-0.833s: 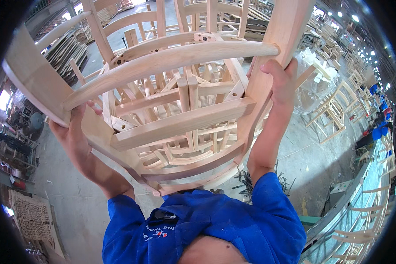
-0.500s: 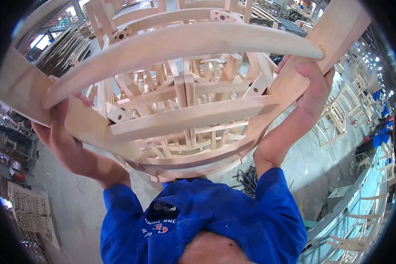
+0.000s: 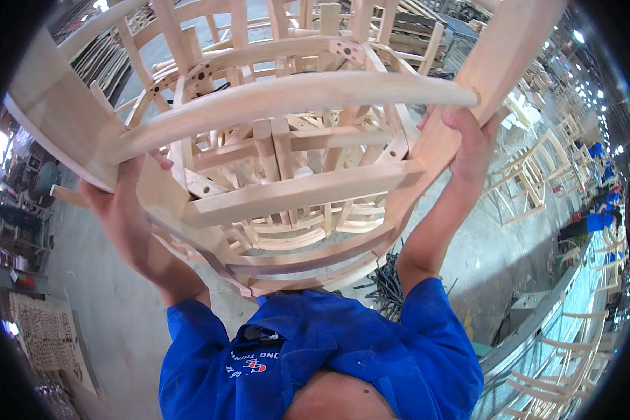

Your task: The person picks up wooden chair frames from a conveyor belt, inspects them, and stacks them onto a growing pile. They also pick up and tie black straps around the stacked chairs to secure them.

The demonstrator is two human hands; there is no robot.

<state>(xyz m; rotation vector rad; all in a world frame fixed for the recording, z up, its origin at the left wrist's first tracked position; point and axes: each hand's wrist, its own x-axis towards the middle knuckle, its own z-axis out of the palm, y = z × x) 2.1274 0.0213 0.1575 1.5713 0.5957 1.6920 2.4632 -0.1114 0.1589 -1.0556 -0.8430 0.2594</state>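
Observation:
A pale, unfinished wooden chair frame point(image 3: 308, 192) is held up in front of my chest, between my arms. My left hand point(image 3: 122, 178) is wrapped round its left upright, just below the end of a curved crosspiece point(image 3: 294, 91). On the opposite side my right hand point(image 3: 465, 140) grips the right upright point(image 3: 497, 63), thumb on the near face and fingers behind. Corner blocks with drilled holes show inside the frame. The chair's lower rails curve close to my blue shirt.
More wooden chair frames point(image 3: 273, 42) stand just beyond. Black strips point(image 3: 392, 287) lie heaped on the grey floor point(image 3: 497, 280). Assembled chairs point(image 3: 532, 175) stand at the right, near a long greenish surface point(image 3: 539, 343). Stacked boards point(image 3: 105, 66) are at the far left.
The held chair frame and both hands have shifted; the right hand has come inward and the left hand slightly right. More of the frames beyond now shows. Both grips are kept.

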